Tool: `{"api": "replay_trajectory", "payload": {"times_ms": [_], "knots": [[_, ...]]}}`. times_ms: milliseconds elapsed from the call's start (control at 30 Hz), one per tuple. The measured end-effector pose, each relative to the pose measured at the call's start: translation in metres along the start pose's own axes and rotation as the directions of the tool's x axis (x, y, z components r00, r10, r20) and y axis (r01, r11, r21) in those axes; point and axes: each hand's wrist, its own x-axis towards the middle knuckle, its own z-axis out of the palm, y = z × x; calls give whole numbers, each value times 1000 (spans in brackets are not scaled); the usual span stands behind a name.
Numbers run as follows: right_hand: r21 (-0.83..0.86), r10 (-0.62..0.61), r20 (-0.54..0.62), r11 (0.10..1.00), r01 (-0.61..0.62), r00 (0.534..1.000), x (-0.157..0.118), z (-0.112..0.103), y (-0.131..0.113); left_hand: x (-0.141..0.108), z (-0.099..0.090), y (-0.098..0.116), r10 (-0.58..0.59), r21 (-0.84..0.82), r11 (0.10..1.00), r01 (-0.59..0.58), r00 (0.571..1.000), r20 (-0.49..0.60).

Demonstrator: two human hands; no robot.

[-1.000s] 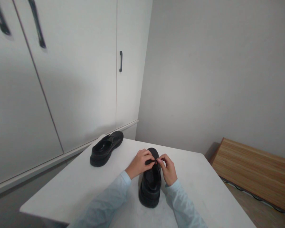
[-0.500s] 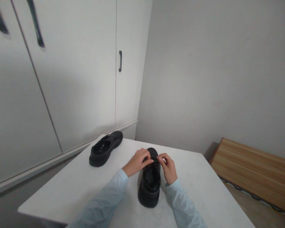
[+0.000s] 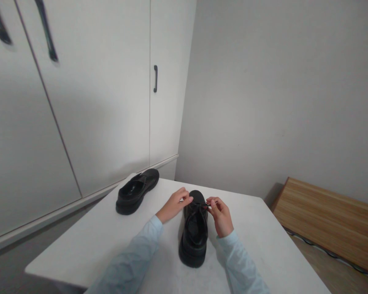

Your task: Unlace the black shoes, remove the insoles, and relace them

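A black lace-up shoe [image 3: 192,255] stands on the white table in front of me, heel toward me and toe pointing away. My left hand [image 3: 175,205] is at the left of its lacing, thumb and fingertips pinched together on the shoelace. On the other side my right hand [image 3: 221,215] pinches a dark shoelace [image 3: 205,205] that runs from the middle of the shoe to my fingertips. A second black shoe [image 3: 128,204] rests at the table's far left, apart from both hands.
The white table [image 3: 251,245] has its far edge near a grey wall [image 3: 279,90]. White cabinets [image 3: 107,90] with dark handles [image 3: 155,79] stand at the left. A wood-grain board [image 3: 328,220] lies low at the right, with a dark cable [image 3: 326,254] along its lower edge.
My hands have drawn apart over the lacing, the left one slightly left and the right one slightly right. More of the lace now shows between them. Both shoes have stayed in place.
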Motion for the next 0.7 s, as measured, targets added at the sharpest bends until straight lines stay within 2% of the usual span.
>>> {"api": "replay_trajectory", "payload": {"times_ms": [167,300,400,500,600,700], "knots": [[161,72,-45,985,-64,996,0,-1,-19,4,-7,-6,-89,-164,984,73,991,-96],[259,111,-64,961,-91,992,3,-8,-30,6,-11,-13,-196,-387,914,122,967,-159],[318,135,-40,941,-115,990,3,-8,-31,5,-7,-12,-274,-628,766,134,953,-131],[363,159,-10,921,-145,987,2,-4,-28,3,1,-6,-274,-843,529,103,960,-54],[414,174,8,896,-162,985,2,0,-22,2,9,1,-274,-935,336,115,961,19],[464,171,25,871,-163,985,4,0,-19,1,12,5,-293,-965,234,117,955,45]]}}
